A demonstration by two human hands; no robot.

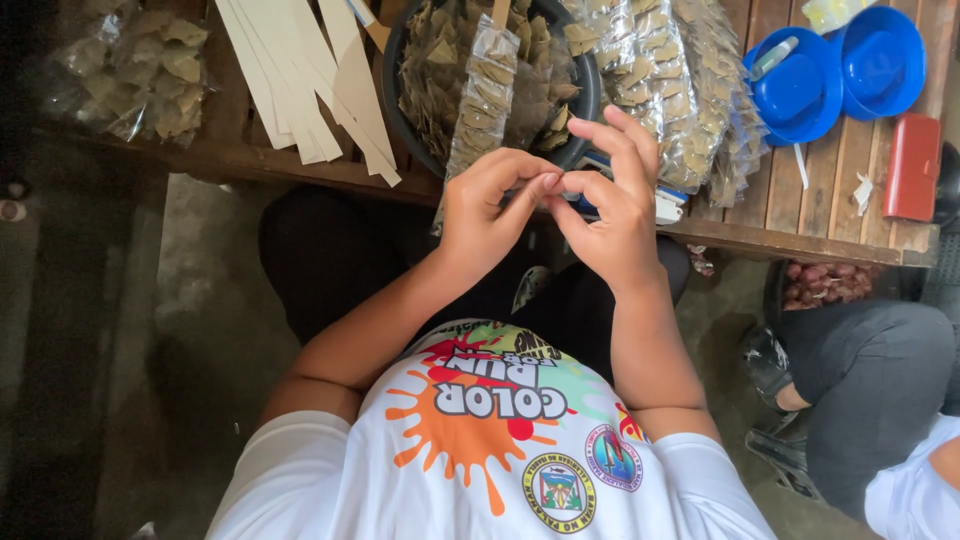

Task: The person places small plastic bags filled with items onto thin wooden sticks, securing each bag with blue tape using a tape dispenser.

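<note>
My left hand [488,212] and my right hand [612,205] meet in front of me, fingertips pinched together at the open end of a narrow clear plastic packet of dried leaves [480,95]. The packet runs from my fingers up over a black round basin [590,95] full of loose dried leaves. Both hands grip the packet's near end; what lies between the fingertips is hidden.
Wooden slat table [850,170] holds a pile of filled leaf packets [680,80], cream paper strips [310,80], another bag of leaves [140,70], two blue lids [840,70], and a red box [912,165]. Another person's leg [870,380] is at the right, near a bowl of small reddish bulbs [825,282].
</note>
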